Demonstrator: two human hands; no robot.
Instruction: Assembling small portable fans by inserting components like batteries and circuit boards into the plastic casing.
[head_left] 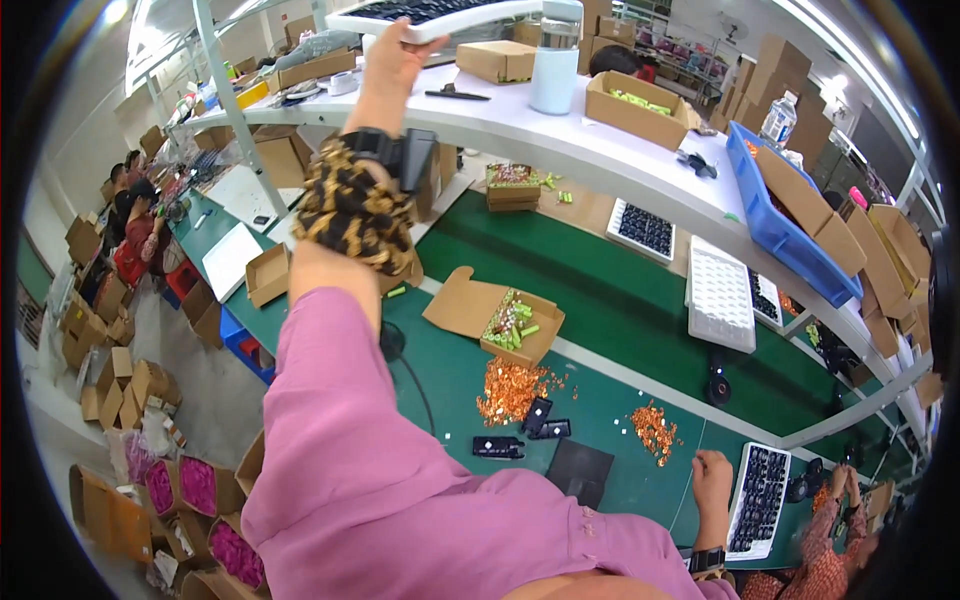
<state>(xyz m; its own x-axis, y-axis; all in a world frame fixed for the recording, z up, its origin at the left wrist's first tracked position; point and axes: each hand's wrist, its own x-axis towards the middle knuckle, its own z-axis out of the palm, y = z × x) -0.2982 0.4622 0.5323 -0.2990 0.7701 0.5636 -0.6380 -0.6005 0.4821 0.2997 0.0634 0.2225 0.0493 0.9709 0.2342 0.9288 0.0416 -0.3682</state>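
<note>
My left hand point(398, 62) is raised to the shelf above the bench, its fingers closed on the edge of a white tray point(450, 22) filled with black parts. A dark device is strapped to that wrist. Low on the right, my right hand point(712, 478) hovers by the bench with its fingers curled; whatever they may hold is hidden. Beside it stands another white tray point(757, 500) of black parts. On the green bench point(430, 375) lie several black plastic housings point(497, 447), a dark flat pad point(580, 472) and piles of small copper-coloured pieces point(512, 390).
An open cardboard box point(520, 330) of green cylindrical cells sits mid-bench. A pale blue bottle point(556, 65), cardboard boxes point(640, 108) and a blue crate point(790, 215) occupy the shelf. A white tray point(720, 300) lies across the belt point(590, 270). At the lower right, a co-worker's hands point(845, 485) are close by.
</note>
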